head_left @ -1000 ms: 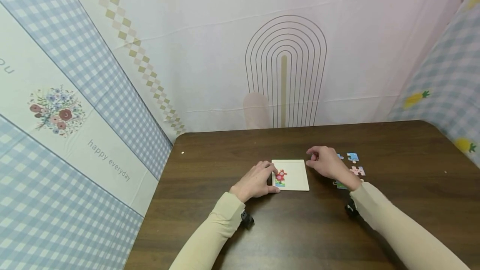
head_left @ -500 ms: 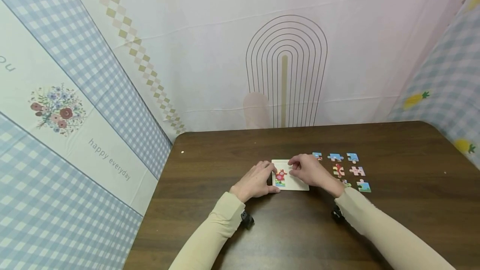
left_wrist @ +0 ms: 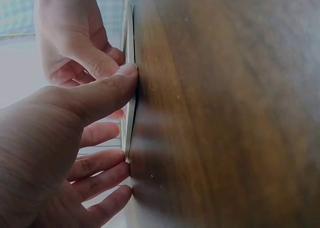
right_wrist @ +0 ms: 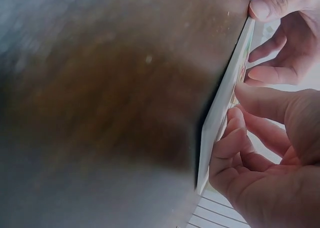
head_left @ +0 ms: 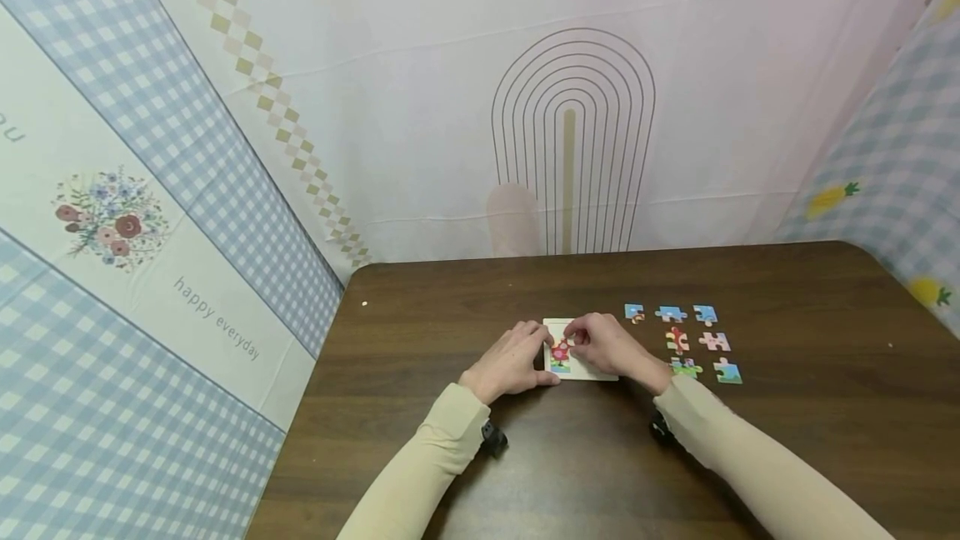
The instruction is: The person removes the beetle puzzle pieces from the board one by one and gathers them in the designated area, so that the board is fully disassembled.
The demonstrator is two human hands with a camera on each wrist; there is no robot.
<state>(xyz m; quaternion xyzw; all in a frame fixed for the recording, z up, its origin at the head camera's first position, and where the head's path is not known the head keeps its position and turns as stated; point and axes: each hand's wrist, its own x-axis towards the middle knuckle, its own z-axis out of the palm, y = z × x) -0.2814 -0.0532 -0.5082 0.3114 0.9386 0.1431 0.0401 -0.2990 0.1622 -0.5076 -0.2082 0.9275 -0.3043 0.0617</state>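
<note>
A shallow cream puzzle tray lies on the table in the head view, with colourful red, green and blue puzzle pieces along its left side. My left hand grips the tray's left side, thumb at the near edge and fingers spread along the far part. Over the middle of the tray, my right hand pinches a small reddish jigsaw piece between thumb and index finger, next to the placed ones. The fingers mostly cover that piece. In the right wrist view the thumb and fingertips are down at the tray's surface.
Several loose jigsaw pieces lie in rows right of the tray, among them a blue one, a red one and a pink one. The brown table ends at a patterned cloth wall.
My right hand has moved left from beside the loose pieces to the tray, carrying the jigsaw piece down beside the placed ones. My left hand has stayed on the tray.
</note>
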